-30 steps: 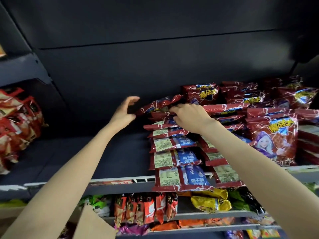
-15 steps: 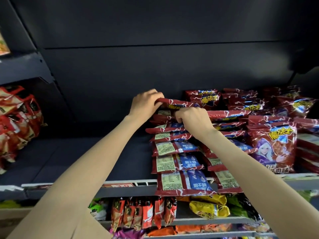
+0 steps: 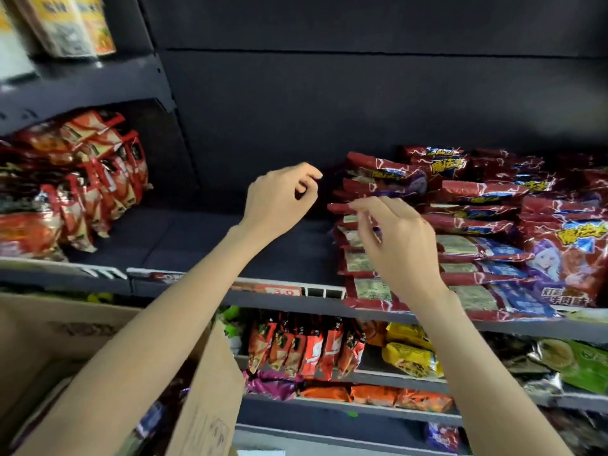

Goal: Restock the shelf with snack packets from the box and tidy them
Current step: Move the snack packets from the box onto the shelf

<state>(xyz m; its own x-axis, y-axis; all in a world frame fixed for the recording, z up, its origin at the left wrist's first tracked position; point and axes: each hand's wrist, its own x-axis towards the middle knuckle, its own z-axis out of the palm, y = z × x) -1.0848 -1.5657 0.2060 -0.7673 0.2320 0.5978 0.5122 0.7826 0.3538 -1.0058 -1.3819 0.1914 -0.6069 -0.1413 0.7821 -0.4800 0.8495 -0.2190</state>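
Dark red snack packets (image 3: 388, 179) lie stacked in rows on the right half of the dark shelf (image 3: 204, 238). My left hand (image 3: 279, 195) hovers just left of the stack, fingers loosely curled and holding nothing. My right hand (image 3: 398, 238) hangs in front of the leftmost row, fingers relaxed, apart from the packets or barely touching them. The open cardboard box (image 3: 204, 399) sits at the lower left, with packets dimly visible inside.
Orange-red packets (image 3: 85, 179) fill the shelf's left end, with bare shelf between them and the red stack. Lower shelves (image 3: 362, 376) hold red, yellow, green and purple snacks. An upper shelf at top left carries yellow packets (image 3: 75, 24).
Both hands have let go of the top packets and pulled back from the stack. The view has swung down and left, bringing the box and the left packets into sight.
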